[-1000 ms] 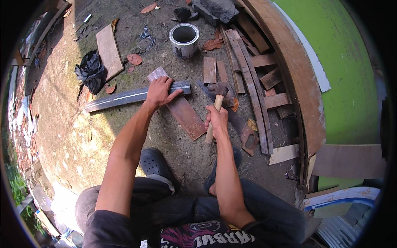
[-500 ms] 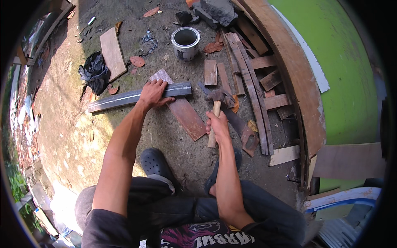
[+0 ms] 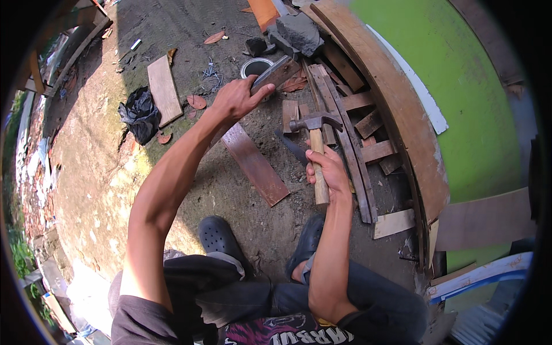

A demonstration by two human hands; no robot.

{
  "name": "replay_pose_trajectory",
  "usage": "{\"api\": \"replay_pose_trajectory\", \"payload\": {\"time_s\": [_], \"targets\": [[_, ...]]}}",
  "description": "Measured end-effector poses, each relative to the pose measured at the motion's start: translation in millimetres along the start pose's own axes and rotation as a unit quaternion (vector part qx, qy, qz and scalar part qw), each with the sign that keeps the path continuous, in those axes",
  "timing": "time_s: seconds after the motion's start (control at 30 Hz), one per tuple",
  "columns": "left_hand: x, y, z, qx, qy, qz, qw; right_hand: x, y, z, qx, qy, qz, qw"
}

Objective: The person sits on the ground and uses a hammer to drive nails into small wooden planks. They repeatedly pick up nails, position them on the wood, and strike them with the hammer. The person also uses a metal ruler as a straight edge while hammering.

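Observation:
My left hand [image 3: 236, 99] is closed round a length of wood [image 3: 278, 73], lifted off the ground and tilted, one end pointing up and right. The rest of that piece is hidden behind the hand and forearm. Behind it, the wood partly covers an open metal can [image 3: 248, 68]. My right hand [image 3: 328, 167] grips the wooden handle of a claw hammer [image 3: 315, 123], held with its head up and its claw to the right. Between the hands lies a reddish-brown board [image 3: 257, 165] on the ground. A handsaw [image 3: 292, 147] shows partly beside the hammer, its handle hidden.
Long timber strips [image 3: 348, 149] and short offcuts run along the right, beside a curved wooden edge [image 3: 422, 155] and a green panel [image 3: 477, 126]. At left are a plank [image 3: 164, 91] and a black plastic bag [image 3: 140, 115]. Several nails [image 3: 213, 73] and grey stones [image 3: 300, 34] lie farther off.
My left hand has raised the length of wood off the reddish-brown board, moving it up and right and turning it. The hammer in my right hand has shifted right, its head more upright.

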State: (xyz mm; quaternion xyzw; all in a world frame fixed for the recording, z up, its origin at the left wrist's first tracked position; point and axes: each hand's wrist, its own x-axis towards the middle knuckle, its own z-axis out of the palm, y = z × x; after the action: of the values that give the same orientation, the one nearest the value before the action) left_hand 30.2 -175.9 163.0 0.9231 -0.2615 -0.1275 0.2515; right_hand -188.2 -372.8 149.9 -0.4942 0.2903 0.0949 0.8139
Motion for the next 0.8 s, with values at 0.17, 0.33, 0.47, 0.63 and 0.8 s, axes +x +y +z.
{"api": "replay_pose_trajectory", "payload": {"time_s": [0.17, 0.33, 0.47, 0.63, 0.8], "targets": [[34, 32, -58, -0.101, 0.177, -0.080, 0.976, -25, -32, 6, 0.003, 0.015, -0.059, 0.998], [34, 41, -38, -0.216, 0.213, -0.176, 0.936, -29, -41, 7, -0.007, -0.011, -0.076, 0.997], [9, 10, 25, -0.233, 0.224, -0.249, 0.913, -24, -36, 21, -0.079, -0.046, -0.023, 0.996], [-29, -23, 79, -0.202, 0.159, -0.323, 0.911, -12, -31, 53, -0.175, -0.073, 0.025, 0.981], [-73, -36, 118, -0.159, 0.095, -0.392, 0.901, 30, -18, 67, -0.247, -0.153, 0.107, 0.951]]}}
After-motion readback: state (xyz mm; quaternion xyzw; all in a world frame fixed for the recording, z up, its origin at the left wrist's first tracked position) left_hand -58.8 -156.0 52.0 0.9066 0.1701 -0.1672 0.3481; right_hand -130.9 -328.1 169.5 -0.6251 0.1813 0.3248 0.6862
